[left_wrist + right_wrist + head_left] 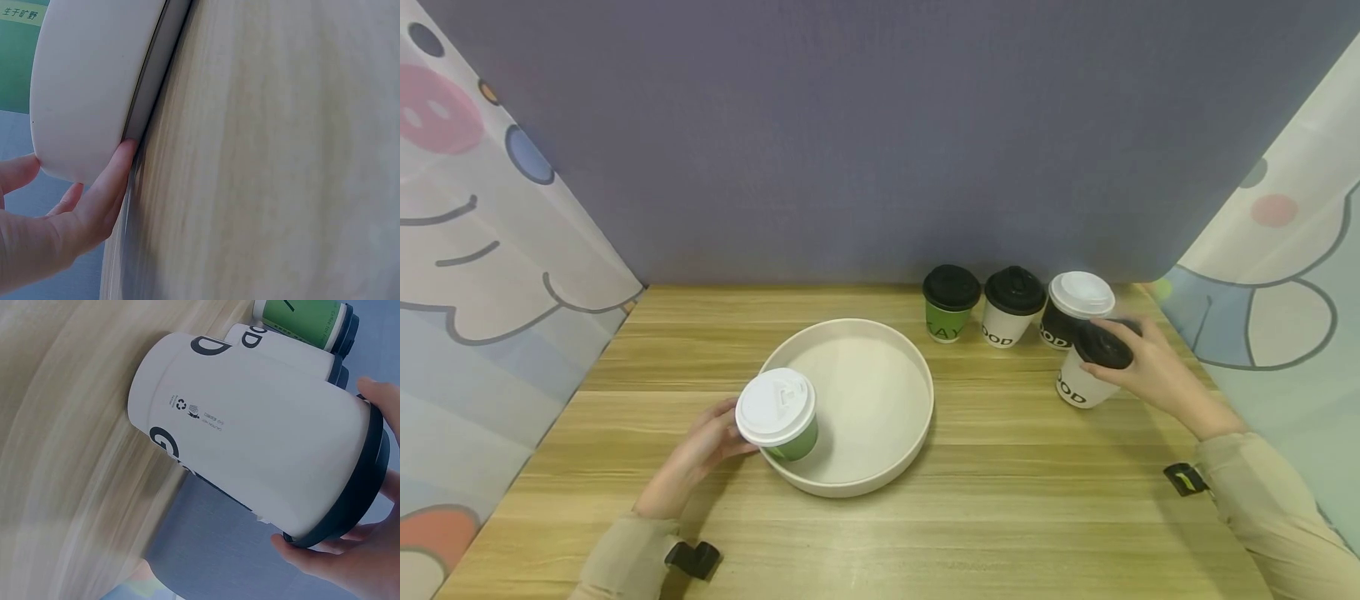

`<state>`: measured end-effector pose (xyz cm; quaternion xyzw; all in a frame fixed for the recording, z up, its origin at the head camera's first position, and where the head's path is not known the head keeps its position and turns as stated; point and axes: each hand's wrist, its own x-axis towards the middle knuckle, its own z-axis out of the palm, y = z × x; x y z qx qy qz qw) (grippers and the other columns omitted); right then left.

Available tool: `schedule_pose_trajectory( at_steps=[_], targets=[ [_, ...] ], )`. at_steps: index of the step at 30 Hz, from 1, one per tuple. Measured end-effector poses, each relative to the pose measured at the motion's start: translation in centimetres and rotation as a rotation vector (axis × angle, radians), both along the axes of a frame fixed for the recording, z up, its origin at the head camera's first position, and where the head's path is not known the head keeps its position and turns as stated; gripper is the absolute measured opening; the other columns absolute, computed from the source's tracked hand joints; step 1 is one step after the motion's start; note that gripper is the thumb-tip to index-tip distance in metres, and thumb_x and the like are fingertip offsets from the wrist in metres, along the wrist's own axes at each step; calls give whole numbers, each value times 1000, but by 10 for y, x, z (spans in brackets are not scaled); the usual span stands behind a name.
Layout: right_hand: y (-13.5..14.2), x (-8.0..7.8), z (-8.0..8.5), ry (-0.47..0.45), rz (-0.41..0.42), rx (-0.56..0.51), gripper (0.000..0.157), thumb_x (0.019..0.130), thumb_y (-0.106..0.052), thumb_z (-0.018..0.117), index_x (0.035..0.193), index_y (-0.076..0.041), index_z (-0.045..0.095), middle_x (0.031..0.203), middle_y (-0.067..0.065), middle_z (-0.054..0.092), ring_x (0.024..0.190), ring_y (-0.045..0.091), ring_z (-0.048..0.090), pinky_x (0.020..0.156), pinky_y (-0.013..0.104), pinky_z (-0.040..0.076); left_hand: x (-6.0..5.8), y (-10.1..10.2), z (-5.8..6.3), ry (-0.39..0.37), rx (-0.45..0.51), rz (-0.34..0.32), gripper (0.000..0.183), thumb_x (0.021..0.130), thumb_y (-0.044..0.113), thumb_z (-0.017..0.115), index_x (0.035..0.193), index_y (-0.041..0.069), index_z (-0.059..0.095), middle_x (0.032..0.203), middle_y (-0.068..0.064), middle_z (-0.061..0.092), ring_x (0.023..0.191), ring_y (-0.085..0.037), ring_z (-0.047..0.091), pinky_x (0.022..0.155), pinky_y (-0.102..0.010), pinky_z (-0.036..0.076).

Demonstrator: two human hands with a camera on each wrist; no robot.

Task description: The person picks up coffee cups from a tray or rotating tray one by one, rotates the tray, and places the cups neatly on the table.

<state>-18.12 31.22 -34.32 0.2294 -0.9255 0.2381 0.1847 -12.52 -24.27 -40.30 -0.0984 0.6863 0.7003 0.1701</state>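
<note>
My right hand grips the black lid of a white paper cup at the right of the table. In the right wrist view, thumb and fingers span the lid of this white cup, which leans in that picture. At the left, my left hand holds the edge of a round cream tray. The left wrist view has the thumb at the upper rim of the tray and fingers along its lower edge. Inside the tray's left side stands a green paper cup with a white lid.
Behind the held cup, a black cup with a white lid, a white cup with a black lid and a green cup with a black lid stand in a row. A grey panel rises along the table's back edge.
</note>
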Motion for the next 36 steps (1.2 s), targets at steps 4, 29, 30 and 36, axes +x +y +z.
schedule_pose_trajectory(
  at_steps=[4, 29, 30, 36],
  targets=[
    [2, -1, -3, 24, 6, -3, 66, 60, -12, 80, 117, 5, 50, 114, 27, 38, 101, 42, 37, 76, 56, 36, 1, 0, 1, 1, -2, 0, 54, 96, 17, 34, 134, -13, 10, 104, -9, 50, 82, -11, 58, 79, -34, 52],
    [2, -2, -11, 100, 41, -6, 69, 53, -11, 83, 112, 6, 53, 110, 29, 39, 98, 41, 38, 72, 52, 36, -1, 0, -2, 6, 11, -7, 53, 96, 15, 32, 134, -13, 9, 102, -7, 49, 82, -10, 58, 79, -34, 51],
    [2, -2, -11, 106, 46, -6, 69, 53, -12, 83, 112, 6, 53, 109, 29, 40, 98, 41, 38, 72, 52, 36, -1, 0, -2, 6, 11, -7, 53, 96, 15, 32, 134, -13, 9, 102, -8, 50, 82, -10, 58, 79, -34, 51],
    [2, -3, -11, 122, 58, -5, 68, 55, -17, 83, 111, 7, 53, 109, 29, 40, 98, 41, 38, 72, 51, 36, -1, 1, -1, 5, 15, -1, 52, 96, 14, 32, 134, -14, 10, 100, -7, 51, 82, -11, 58, 78, -34, 52]
  ],
)
